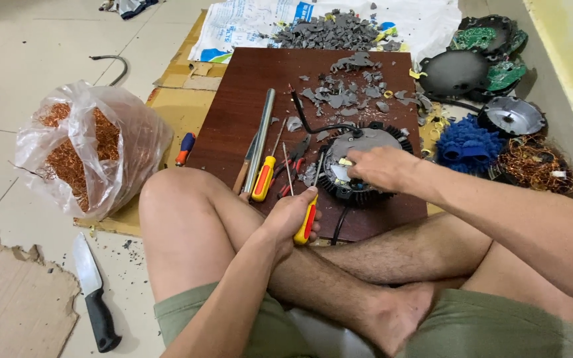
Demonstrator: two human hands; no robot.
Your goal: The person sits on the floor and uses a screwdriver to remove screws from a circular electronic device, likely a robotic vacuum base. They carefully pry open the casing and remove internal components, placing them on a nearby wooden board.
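Left hand (291, 215) grip pinching yellow screwdriver (308, 215) near board edge (379, 229), right hand (381, 167) fingers pressed on finned disc (359, 162)

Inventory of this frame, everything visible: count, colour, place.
round finned unit: 1, black and grey, on board
wooden board: 1, dark brown, floor centre
screwdriver: 1, yellow-red handle, in left hand
second screwdriver: 1, yellow-red, on board
metal rod: 1, grey, on board
grey shards: many, board top and printed sheet
bag of copper wire: 1, clear bag, left
knife: 1, black handle, floor left
circuit boards: several, green, top right
blue mop-like piece: 1, right
left hand: grips screwdriver
right hand: on finned unit
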